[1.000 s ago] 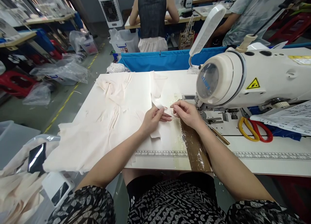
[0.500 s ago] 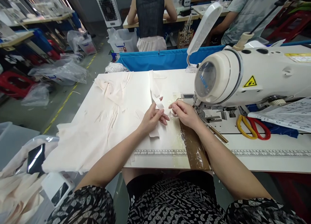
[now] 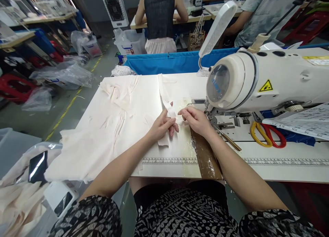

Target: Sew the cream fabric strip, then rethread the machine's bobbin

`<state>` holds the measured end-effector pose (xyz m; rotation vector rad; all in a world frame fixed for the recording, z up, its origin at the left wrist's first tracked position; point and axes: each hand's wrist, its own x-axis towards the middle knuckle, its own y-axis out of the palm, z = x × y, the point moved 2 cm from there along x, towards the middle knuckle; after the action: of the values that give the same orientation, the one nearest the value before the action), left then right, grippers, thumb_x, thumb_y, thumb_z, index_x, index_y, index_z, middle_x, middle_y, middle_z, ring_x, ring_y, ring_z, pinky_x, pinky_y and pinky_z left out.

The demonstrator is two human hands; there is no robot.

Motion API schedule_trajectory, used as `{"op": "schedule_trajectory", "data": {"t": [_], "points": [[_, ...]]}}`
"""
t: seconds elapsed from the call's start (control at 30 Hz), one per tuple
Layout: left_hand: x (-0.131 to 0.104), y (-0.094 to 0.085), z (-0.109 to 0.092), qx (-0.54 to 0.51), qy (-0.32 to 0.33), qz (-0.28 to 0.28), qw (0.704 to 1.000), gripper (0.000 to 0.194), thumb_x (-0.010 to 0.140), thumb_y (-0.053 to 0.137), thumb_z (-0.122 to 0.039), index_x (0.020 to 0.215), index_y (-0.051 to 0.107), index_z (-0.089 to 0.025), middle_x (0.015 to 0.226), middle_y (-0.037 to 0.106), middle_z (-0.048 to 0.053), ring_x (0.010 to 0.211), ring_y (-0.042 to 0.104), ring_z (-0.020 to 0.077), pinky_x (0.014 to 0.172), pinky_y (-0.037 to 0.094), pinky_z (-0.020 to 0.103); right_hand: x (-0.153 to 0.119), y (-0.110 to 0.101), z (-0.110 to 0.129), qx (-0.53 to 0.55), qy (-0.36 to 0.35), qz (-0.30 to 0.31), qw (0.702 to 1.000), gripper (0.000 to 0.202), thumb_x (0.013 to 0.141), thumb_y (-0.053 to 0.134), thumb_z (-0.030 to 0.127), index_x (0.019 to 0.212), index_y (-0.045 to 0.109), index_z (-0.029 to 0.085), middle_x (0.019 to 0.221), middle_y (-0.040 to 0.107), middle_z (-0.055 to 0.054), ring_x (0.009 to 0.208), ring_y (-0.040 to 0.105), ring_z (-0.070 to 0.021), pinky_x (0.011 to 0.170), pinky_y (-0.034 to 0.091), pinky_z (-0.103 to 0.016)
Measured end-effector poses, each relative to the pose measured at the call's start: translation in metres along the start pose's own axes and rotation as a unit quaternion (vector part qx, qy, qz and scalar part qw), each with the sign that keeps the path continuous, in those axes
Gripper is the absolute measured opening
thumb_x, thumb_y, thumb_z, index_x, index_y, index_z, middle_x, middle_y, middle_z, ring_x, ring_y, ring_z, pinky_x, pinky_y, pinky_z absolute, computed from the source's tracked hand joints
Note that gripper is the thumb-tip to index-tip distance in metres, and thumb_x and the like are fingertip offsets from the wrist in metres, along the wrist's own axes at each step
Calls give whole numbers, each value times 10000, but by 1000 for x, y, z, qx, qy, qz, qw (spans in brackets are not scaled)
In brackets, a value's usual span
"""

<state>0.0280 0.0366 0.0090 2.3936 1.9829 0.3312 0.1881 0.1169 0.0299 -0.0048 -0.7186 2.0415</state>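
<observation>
On white worktable (image 3: 171, 154) | 1 narrow pale fabric strip (image 3: 171, 112) | left hand (image 3: 164, 124) grasping it | right hand (image 3: 194, 119) alongside, grip: cannot tell

"What can you read?"
"On the worktop's (image 3: 164, 171) ruler strip (image 3: 169, 161): 10, 11, 12; farther right, 20, 21."
"And the sewing machine (image 3: 282, 75)?"
"A yellow warning triangle (image 3: 265, 86). Its blue lettering (image 3: 216, 86) is illegible."
"The paper sheet (image 3: 300, 122)?"
"Print too small."
</observation>
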Motion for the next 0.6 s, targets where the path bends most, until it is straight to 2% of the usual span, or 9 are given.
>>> {"op": "schedule_trajectory", "data": {"t": [0.1, 0.17, 0.23, 0.37, 0.5, 0.6], "points": [[0, 1, -1, -4, -4, 14, 1000, 877, 960, 576, -444, 1577, 20, -162, 693, 671, -1, 449, 554, 95, 482, 454, 208, -2, 6, 10, 9, -16, 58, 998, 309, 905, 566, 498, 818, 612, 205, 674, 567, 11, 604, 504, -153, 567, 373, -275], [-1, 2, -1, -1, -11, 20, 1000, 881, 959, 580, -440, 1578, 15, -168, 695, 674, 3, 453, 560, 98, 477, 461, 205, -3, 9, 14, 4, -21, 70, 997, 289, 899, 572, 467, 769, 583, 210, 651, 561, 15, 579, 495, -146, 549, 358, -273], [-2, 2, -2, -2, -20, 24, 1000, 888, 959, 584, -429, 1579, 4, -170, 710, 686, 13, 453, 558, 93, 485, 472, 203, -3, 9, 15, -7, -16, 59, 998, 256, 910, 539, 413, 752, 553, 212, 651, 562, 9, 573, 502, -148, 550, 353, -277], [-2, 3, -3, -13, -37, 29, 999, 912, 954, 594, -425, 1577, -18, -162, 724, 698, 22, 440, 552, 86, 479, 473, 197, -2, 6, 11, -14, 0, 40, 999, 243, 946, 444, 382, 851, 574, 200, 709, 585, -13, 611, 531, -161, 573, 385, -285], [-2, 3, -2, -23, -38, 34, 998, 948, 946, 606, -438, 1575, -50, -164, 718, 696, 19, 439, 560, 92, 464, 471, 195, -1, 5, 11, -19, -8, 68, 997, 229, 893, 528, 392, 765, 566, 206, 660, 555, 6, 597, 499, -156, 558, 369, -276], [-3, 4, -1, -18, -43, 42, 998, 931, 956, 596, -425, 1578, -49, -173, 730, 701, 26, 447, 561, 91, 476, 478, 200, 0, 2, 11, -39, -1, 34, 999, 204, 899, 500, 353, 753, 525, 213, 659, 535, 0, 598, 469, -158, 558, 332, -282]]}}
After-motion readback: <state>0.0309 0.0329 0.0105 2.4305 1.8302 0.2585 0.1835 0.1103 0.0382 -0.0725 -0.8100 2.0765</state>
